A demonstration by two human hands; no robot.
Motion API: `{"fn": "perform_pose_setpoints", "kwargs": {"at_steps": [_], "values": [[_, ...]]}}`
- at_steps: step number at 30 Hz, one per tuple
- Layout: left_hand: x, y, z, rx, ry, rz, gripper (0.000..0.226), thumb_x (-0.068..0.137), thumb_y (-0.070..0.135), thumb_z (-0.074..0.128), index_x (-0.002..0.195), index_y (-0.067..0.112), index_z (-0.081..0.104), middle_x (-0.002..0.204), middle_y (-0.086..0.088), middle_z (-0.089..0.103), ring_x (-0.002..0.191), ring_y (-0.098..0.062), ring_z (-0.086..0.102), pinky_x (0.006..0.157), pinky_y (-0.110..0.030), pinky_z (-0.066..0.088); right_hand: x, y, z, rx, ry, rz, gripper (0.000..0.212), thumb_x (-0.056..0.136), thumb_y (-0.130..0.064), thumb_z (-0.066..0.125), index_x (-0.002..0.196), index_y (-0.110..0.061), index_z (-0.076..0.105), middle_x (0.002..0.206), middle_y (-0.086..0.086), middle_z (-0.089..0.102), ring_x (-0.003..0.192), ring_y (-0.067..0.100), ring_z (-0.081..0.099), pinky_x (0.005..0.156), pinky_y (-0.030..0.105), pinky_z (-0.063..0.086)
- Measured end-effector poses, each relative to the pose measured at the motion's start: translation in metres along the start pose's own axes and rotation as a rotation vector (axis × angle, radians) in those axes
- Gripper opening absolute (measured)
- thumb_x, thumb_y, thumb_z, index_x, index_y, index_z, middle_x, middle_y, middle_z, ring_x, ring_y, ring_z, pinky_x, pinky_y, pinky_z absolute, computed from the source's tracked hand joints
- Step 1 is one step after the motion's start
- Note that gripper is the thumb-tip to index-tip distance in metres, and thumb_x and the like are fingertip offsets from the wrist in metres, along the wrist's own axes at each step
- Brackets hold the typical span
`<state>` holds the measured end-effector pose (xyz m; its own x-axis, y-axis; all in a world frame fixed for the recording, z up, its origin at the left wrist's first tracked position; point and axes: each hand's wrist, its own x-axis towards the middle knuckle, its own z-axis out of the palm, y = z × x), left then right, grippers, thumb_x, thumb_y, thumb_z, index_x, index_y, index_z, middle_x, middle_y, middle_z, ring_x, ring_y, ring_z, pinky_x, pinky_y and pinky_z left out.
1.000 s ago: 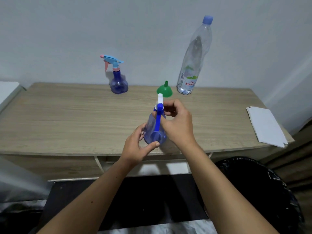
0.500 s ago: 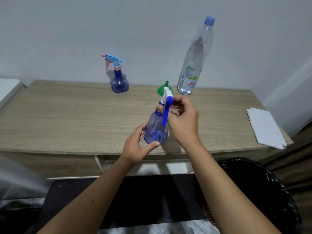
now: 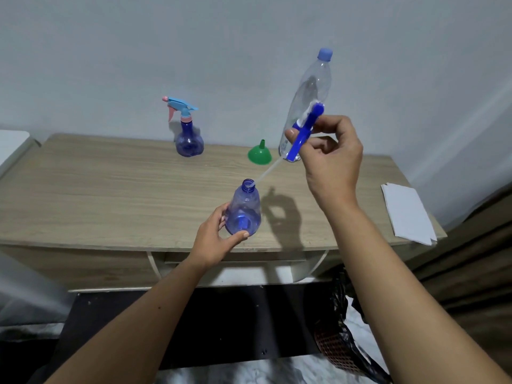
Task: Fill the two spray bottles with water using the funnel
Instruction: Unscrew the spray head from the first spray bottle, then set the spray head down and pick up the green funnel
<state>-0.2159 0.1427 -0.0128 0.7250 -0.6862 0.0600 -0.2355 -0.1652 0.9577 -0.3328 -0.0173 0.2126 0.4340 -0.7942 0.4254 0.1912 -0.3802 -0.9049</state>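
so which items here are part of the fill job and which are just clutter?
Job:
- near spray bottle, open, held by left hand
- its trigger head, in right hand
- far spray bottle
- green funnel
- water bottle

Clutter:
- white paper
- black bin bag

Two spray bottles: one (image 3: 243,210) open, one (image 3: 189,137) capped. One loose spray head (image 3: 304,133), one funnel (image 3: 259,154), one water bottle (image 3: 311,92), one stack of paper (image 3: 406,214), two hands (image 3: 213,236) (image 3: 331,159).
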Motion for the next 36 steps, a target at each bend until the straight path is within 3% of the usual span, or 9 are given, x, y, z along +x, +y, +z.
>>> {"fn": "perform_pose_setpoints", "kwargs": {"at_steps": [5,10,13,16,20,23,27,31,36], "values": [[0.000,0.002,0.000,0.002,-0.012,-0.043,0.083,0.083,0.022,0.097,0.154,0.026,0.054,0.143,0.010,0.070,0.134,-0.002,0.065,0.120,-0.034,0.050,-0.001,0.003,-0.020,0.014,0.119,0.027,0.033,0.084,-0.012,0.089,0.099,-0.013,0.060,0.066,-0.028,0.060,0.057,0.010,0.046,0.058,0.022,0.045],[-0.001,0.004,0.001,0.012,-0.009,-0.067,0.085,0.083,0.023,0.097,0.156,0.026,0.052,0.145,0.008,0.068,0.136,-0.007,0.064,0.119,-0.033,0.050,0.009,0.004,-0.035,0.025,0.171,0.010,0.034,0.082,-0.009,0.089,0.097,-0.014,0.060,0.075,-0.021,0.060,0.058,0.009,0.047,0.060,0.021,0.048],[-0.001,0.003,0.003,0.010,-0.005,-0.067,0.085,0.084,0.023,0.096,0.155,0.028,0.052,0.145,0.008,0.068,0.137,-0.009,0.064,0.120,-0.035,0.049,0.008,0.025,-0.037,-0.033,0.120,0.032,0.036,0.078,-0.008,0.092,0.095,-0.021,0.063,0.080,-0.005,0.057,0.058,0.008,0.045,0.064,0.023,0.052],[-0.001,0.002,0.003,0.013,0.000,-0.063,0.085,0.083,0.025,0.097,0.155,0.029,0.051,0.144,0.009,0.068,0.136,-0.006,0.064,0.118,-0.034,0.050,-0.005,0.059,-0.033,-0.134,0.054,0.054,0.036,0.071,-0.011,0.092,0.094,-0.030,0.071,0.080,-0.007,0.058,0.060,0.015,0.049,0.074,0.038,0.065],[-0.002,-0.001,0.003,0.010,0.006,-0.063,0.081,0.083,0.027,0.097,0.150,0.035,0.052,0.138,0.021,0.068,0.126,0.016,0.061,0.115,-0.027,0.049,-0.026,0.110,-0.029,-0.357,-0.031,0.077,0.029,0.072,-0.017,0.082,0.101,-0.018,0.077,0.098,-0.004,0.067,0.066,0.020,0.069,0.065,0.027,0.055],[0.000,-0.004,0.003,0.004,0.025,-0.052,0.080,0.078,0.033,0.097,0.145,0.038,0.055,0.137,0.020,0.070,0.128,0.009,0.064,0.116,-0.029,0.050,-0.039,0.144,-0.026,-0.493,-0.079,0.107,0.032,0.075,-0.016,0.091,0.104,-0.012,0.078,0.099,-0.003,0.065,0.066,0.011,0.061,0.072,0.017,0.048],[0.002,-0.006,0.002,0.016,0.038,-0.030,0.076,0.081,0.017,0.098,0.142,0.036,0.056,0.135,0.024,0.069,0.126,0.012,0.064,0.117,-0.030,0.051,-0.051,0.176,-0.022,-0.570,-0.083,0.145,0.034,0.073,-0.023,0.095,0.099,-0.012,0.076,0.098,-0.001,0.067,0.078,0.013,0.061,0.078,0.018,0.044],[0.003,-0.011,0.001,0.016,0.041,-0.023,0.077,0.079,0.018,0.100,0.142,0.036,0.058,0.135,0.020,0.071,0.128,0.004,0.067,0.117,-0.033,0.052,-0.057,0.198,-0.023,-0.634,-0.101,0.240,0.032,0.077,-0.024,0.091,0.103,-0.012,0.077,0.100,0.005,0.069,0.086,0.022,0.066,0.089,0.032,0.053],[0.006,-0.013,0.000,0.006,0.043,-0.013,0.078,0.078,0.017,0.100,0.142,0.032,0.059,0.136,0.017,0.072,0.128,0.001,0.068,0.117,-0.031,0.052,-0.059,0.215,-0.020,-0.641,-0.089,0.290,0.028,0.078,-0.029,0.090,0.098,-0.015,0.077,0.093,0.004,0.070,0.087,0.022,0.065,0.083,0.029,0.050]]}}
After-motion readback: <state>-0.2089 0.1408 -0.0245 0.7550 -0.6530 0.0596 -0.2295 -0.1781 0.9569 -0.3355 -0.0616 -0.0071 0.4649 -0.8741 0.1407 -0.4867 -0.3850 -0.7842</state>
